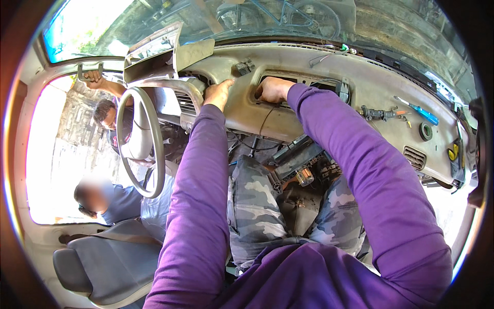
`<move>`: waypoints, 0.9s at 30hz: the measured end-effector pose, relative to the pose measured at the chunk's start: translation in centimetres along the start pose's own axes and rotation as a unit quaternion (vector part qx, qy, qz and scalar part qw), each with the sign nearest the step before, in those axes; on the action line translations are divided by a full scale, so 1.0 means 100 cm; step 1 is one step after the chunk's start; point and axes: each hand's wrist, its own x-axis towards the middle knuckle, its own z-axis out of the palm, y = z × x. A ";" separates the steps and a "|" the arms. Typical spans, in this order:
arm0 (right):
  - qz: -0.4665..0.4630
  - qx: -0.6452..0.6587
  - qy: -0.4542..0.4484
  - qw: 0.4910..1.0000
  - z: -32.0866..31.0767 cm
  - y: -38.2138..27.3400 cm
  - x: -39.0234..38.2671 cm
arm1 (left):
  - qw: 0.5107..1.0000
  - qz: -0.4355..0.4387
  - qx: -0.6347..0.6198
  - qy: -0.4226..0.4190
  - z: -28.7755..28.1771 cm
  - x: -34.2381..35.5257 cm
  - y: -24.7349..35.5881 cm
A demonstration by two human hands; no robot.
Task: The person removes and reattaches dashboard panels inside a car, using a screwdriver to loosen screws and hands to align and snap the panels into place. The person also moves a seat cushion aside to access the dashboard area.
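Note:
A beige dashboard [242, 105] spans the cab before me, with openings in it. My left hand [218, 94] grips it beside the opening near the left air vent [185, 101]. Its thumb lies along the panel, while the other fingers are mostly hidden. At the left end of the wide rectangular opening [303, 81], my right hand [272, 90] is closed on the panel's rim, with fingertips out of sight inside. A thin dark cable hangs down the panel below my right hand. Just above, between the hands, a small dark switch-like part [245, 66] rests on the dashboard.
Left stands the steering wheel [157, 149], with a loose trim panel [193, 54] above it. A blue screwdriver [424, 113], a black tape roll [425, 132] and a lock-like metal part [378, 113] lie right. Two people are at the left door, one hand [94, 80] on a grab handle.

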 end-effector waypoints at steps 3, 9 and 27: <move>0.005 0.029 -0.020 0.999 -0.003 -0.001 -0.002 | 0.999 0.014 0.028 0.007 -0.001 -0.002 -0.005; 0.027 -0.004 0.015 1.000 0.005 0.017 0.017 | 0.999 0.018 -0.033 -0.011 0.001 -0.012 0.003; 0.018 0.000 0.021 1.000 -0.001 0.009 0.003 | 0.994 0.024 -0.045 0.097 0.006 -0.032 0.007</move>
